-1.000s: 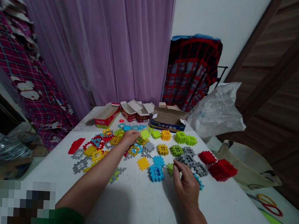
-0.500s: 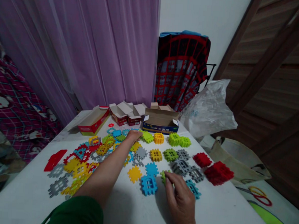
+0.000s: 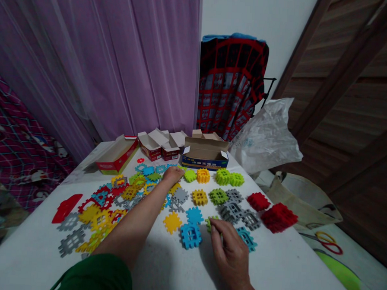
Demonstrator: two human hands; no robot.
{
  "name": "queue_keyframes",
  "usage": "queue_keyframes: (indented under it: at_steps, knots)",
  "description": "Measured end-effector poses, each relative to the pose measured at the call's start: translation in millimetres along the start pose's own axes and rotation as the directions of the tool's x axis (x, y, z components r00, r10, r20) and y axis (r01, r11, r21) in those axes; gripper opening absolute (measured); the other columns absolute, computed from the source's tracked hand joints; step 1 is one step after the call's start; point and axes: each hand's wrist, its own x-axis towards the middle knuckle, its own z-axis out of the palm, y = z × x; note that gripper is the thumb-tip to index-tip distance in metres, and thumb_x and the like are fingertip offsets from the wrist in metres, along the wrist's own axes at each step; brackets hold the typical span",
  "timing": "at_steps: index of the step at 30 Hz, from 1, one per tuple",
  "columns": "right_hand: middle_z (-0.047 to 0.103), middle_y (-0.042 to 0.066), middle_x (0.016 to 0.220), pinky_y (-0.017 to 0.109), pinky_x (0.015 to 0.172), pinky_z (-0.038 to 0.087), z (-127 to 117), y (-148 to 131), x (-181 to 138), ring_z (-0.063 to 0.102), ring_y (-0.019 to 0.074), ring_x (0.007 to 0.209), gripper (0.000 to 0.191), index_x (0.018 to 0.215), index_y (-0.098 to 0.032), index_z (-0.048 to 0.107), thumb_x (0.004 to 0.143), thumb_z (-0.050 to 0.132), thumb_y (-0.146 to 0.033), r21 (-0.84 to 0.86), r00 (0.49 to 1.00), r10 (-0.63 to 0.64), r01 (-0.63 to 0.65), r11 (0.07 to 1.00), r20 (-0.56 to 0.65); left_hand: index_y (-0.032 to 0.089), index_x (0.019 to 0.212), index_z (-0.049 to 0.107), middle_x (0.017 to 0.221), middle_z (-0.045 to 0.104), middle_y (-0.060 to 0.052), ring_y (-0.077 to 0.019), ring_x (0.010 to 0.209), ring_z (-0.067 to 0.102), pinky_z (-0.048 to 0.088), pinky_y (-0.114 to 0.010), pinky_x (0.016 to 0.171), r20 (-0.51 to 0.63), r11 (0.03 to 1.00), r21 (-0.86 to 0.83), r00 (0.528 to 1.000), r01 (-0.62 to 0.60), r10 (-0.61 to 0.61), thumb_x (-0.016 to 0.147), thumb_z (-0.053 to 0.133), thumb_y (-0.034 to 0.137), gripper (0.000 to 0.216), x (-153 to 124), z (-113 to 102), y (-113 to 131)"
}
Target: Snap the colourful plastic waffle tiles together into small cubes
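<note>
My left hand [image 3: 173, 174] reaches to the back of the loose pieces, its fingers curled and mostly hidden. A lime-green toothed building block [image 3: 189, 176] lies right beside its fingertips, with another lime edge just behind them. Lower down, my right hand [image 3: 232, 246] is closed, thumb and forefinger pinched on a green window-like building block [image 3: 209, 223], which its fingers partly cover. Left of that hand are a blue window block [image 3: 190, 236], a flat blue piece [image 3: 194, 215] and a yellow piece [image 3: 172, 222]. A teal block [image 3: 247, 239] shows past its knuckles.
Mixed pieces [image 3: 100, 220] spread over the table's left. Stacks of grey [image 3: 231, 212], red [image 3: 279, 218], yellow [image 3: 199, 197] and lime blocks [image 3: 223, 177] stand right of centre. Open cardboard boxes [image 3: 205, 162] line the back. A plastic bag [image 3: 265, 140] and scissors [image 3: 331, 245] are at right.
The whole view has shifted slightly left and up. Both hands stay at nearly the same places among the blocks.
</note>
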Motion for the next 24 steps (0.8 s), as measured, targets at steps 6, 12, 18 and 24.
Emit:
queue_keyframes:
  at_steps: [6,12,18,24]
  knots:
    - [0.073,0.005,0.086,0.024,0.069,0.058,0.6,-4.1,1.6,0.071,0.0149,0.078,0.020,0.100,-0.019,0.069,0.090,0.054,-0.011,0.031,1.000,0.011,-0.011,0.999,0.008,0.025,0.121,0.063,0.109,0.075,-0.004,-0.0209,0.099,0.069,0.048,-0.025,0.078,0.030,0.958,0.254,0.991,-0.135,0.132,0.075,0.071,0.045,0.052,-15.2,-12.3,-1.4]
    - [0.073,0.004,0.085,0.023,0.069,0.058,1.4,-3.8,1.3,0.071,0.0147,0.077,0.020,0.098,-0.020,0.069,0.090,0.053,-0.011,0.025,1.000,0.017,-0.017,1.000,0.020,0.023,0.123,0.061,0.117,0.072,-0.010,-0.0293,0.111,0.065,0.049,-0.033,0.086,0.077,0.873,0.436,0.975,-0.221,0.208,0.069,0.074,0.045,0.060,-28.2,-4.9,10.7]
    - [0.073,0.004,0.084,0.023,0.070,0.058,1.9,-2.8,0.9,0.071,0.0145,0.077,0.020,0.099,-0.020,0.069,0.090,0.053,-0.011,0.032,1.000,0.021,-0.021,0.999,0.024,0.023,0.112,0.066,0.115,0.072,-0.012,-0.0305,0.111,0.065,0.051,-0.034,0.086,0.068,0.827,0.516,0.973,-0.223,0.220,0.075,0.068,0.043,0.042,-22.4,2.0,17.3]
    - [0.074,0.005,0.085,0.025,0.069,0.059,1.9,-3.5,1.3,0.071,0.0155,0.078,0.020,0.098,-0.020,0.069,0.091,0.052,-0.013,0.031,0.998,0.044,-0.046,0.998,0.032,0.023,0.107,0.068,0.113,0.073,-0.013,-0.0316,0.110,0.066,0.051,-0.034,0.085,0.088,0.818,0.526,0.972,-0.233,0.220,0.072,0.070,0.044,0.041,-20.0,0.4,20.6]
